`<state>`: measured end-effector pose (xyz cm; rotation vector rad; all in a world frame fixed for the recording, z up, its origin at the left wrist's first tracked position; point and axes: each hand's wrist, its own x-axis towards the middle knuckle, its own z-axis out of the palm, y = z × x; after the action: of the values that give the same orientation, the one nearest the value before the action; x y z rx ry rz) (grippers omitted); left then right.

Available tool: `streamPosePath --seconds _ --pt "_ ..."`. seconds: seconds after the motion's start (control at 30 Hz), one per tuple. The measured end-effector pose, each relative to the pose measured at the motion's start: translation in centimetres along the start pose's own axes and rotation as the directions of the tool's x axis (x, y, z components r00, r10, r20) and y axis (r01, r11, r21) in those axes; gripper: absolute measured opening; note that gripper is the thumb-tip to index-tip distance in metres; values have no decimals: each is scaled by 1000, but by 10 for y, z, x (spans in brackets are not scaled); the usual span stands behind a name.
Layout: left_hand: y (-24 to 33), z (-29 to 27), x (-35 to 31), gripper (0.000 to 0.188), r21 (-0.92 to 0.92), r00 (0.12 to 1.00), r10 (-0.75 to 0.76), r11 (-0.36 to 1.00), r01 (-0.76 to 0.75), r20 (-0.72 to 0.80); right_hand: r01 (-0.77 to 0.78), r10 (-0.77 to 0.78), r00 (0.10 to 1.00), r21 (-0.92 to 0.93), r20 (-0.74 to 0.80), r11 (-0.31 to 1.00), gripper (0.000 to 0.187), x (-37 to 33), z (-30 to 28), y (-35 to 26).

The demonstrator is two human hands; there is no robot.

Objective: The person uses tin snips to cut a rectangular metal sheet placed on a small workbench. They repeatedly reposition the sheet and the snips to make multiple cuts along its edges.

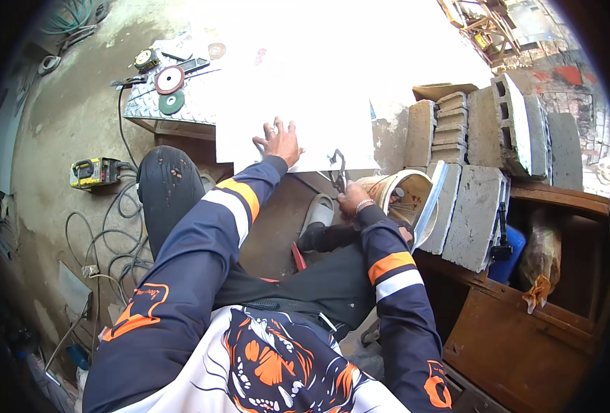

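Observation:
A bright white sheet [319,103] lies flat in front of me, much of it washed out by glare. My left hand [279,144] is spread on it near its front edge, fingers apart and pressing nothing but the sheet. At that same edge, farther right, my right hand [353,199] is wrapped around the handles of dark locking pliers [339,168] with a curved jaw. The jaw end reaches over the sheet's front edge; whether it grips the sheet I cannot tell. A pale bucket [381,186] with sticks and tools inside stands right beside my right hand.
A tread-plate surface [195,89] at left carries a red-brown disc [169,80], a green disc [171,102] and a tape measure [146,60]. A yellow-green machine [95,173] and looped cables [122,227] lie on the floor. Concrete blocks [474,213] and a wooden cabinet [525,330] stand at right.

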<state>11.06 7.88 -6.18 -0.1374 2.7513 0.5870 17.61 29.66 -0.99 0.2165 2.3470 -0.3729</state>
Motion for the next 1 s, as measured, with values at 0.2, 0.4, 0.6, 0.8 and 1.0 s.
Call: streamPosePath --seconds 0.2,0.4,0.6,0.8,1.0 --pt "36 37 -100 51 -656 831 150 695 297 535 85 -95 988 -84 -119 993 40 3 10 -5" --pt "56 94 -138 27 -525 629 466 -348 777 622 -73 52 985 -119 -167 990 39 -9 12 -19" --pt "53 78 -139 22 -599 640 590 -304 741 492 -47 13 982 -178 -187 983 35 -20 11 -26" --pt "48 45 -127 17 -725 616 519 9 689 592 -48 29 980 -93 -198 994 33 -17 8 -24" --pt "39 36 -123 18 -823 628 559 199 532 542 -26 6 972 -80 -234 996 33 -18 13 -26"
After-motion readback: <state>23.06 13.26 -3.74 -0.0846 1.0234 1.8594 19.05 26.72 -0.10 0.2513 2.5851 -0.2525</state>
